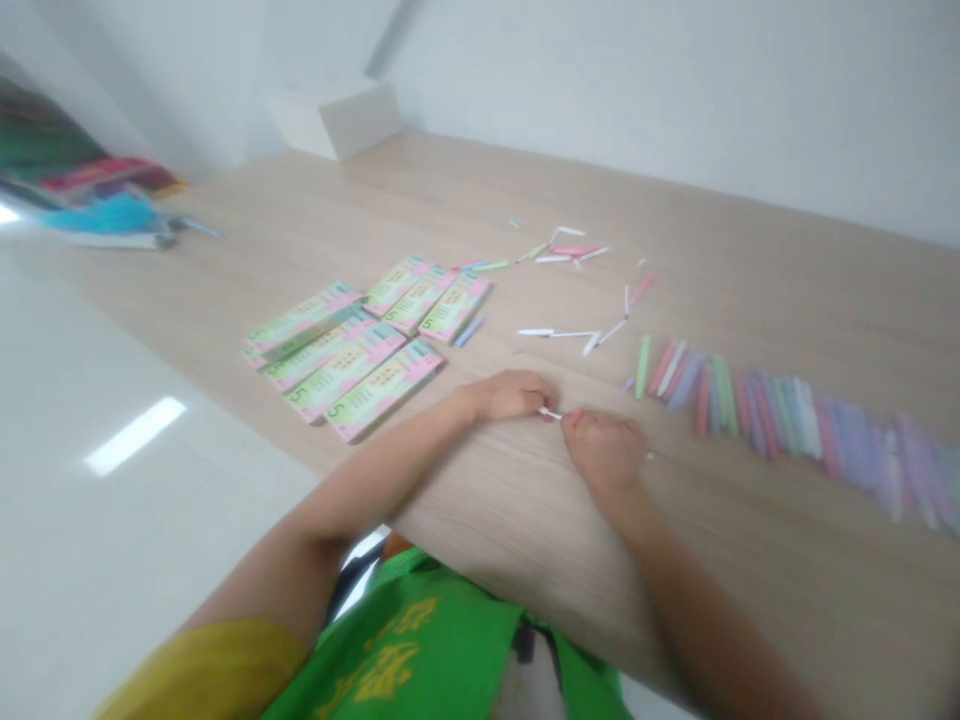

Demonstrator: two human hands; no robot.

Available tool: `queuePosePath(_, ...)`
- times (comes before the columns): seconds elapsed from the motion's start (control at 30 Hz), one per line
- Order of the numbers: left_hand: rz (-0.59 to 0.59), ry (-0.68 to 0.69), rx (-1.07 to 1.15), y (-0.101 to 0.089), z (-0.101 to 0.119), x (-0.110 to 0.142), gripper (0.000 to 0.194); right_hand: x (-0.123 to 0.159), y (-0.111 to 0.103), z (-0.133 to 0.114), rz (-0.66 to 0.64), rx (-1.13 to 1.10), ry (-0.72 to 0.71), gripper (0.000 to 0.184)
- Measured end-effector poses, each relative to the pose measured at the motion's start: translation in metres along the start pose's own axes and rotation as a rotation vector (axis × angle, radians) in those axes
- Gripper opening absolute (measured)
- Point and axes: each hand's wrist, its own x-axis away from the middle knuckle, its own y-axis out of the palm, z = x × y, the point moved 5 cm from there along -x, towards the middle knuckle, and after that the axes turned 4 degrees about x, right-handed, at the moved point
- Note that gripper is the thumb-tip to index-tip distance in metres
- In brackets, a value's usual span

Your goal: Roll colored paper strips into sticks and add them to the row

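Observation:
My left hand [517,395] is closed, pinching one end of a thin white stick [551,413] above the table. My right hand [606,445] grips the other end, its fingers curled inward. A small reddish bit shows by the left fingertips, too blurred to name. Beyond the hands lie loose thin white pieces [574,333], some joined at angles like slim pen parts. To the right of my right hand runs a long row of pastel sticks [780,410] in pink, green, white and purple, lying side by side.
Several flat green-and-pink boxes [367,375] lie in two groups left of my hands. More coloured pieces [574,250] are scattered farther back. A white box-like block [360,120] stands against the wall. Blue and red items [112,205] sit at the far left table edge.

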Motion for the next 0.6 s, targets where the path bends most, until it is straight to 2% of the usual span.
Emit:
queuePosePath(0.2, 0.011, -0.073, 0.049, 0.005, 0.001, -0.005, 0.035, -0.003, 0.003, -0.005, -0.104, -0.098, 0.064, 0.040)
queuePosePath(0.33, 0.037, -0.060, 0.048, 0.004, 0.007, 0.001, 0.038, -0.005, 0.010, -0.004, -0.221, -0.124, 0.180, 0.045)
queuePosePath(0.4, 0.058, -0.100, 0.039, 0.003, 0.009, 0.007, 0.041, -0.006, 0.012, -0.004, -0.269, -0.161, 0.212, 0.046)
queuePosePath(0.5, 0.080, -0.134, -0.023, 0.000, 0.013, 0.017, 0.044, -0.005, 0.011, -0.003, -0.304, -0.200, 0.208, 0.050)
queuePosePath(0.6, 0.061, -0.068, -0.065, 0.000, 0.020, 0.023, 0.052, -0.003, 0.005, -0.001, -0.278, -0.200, 0.154, 0.055)
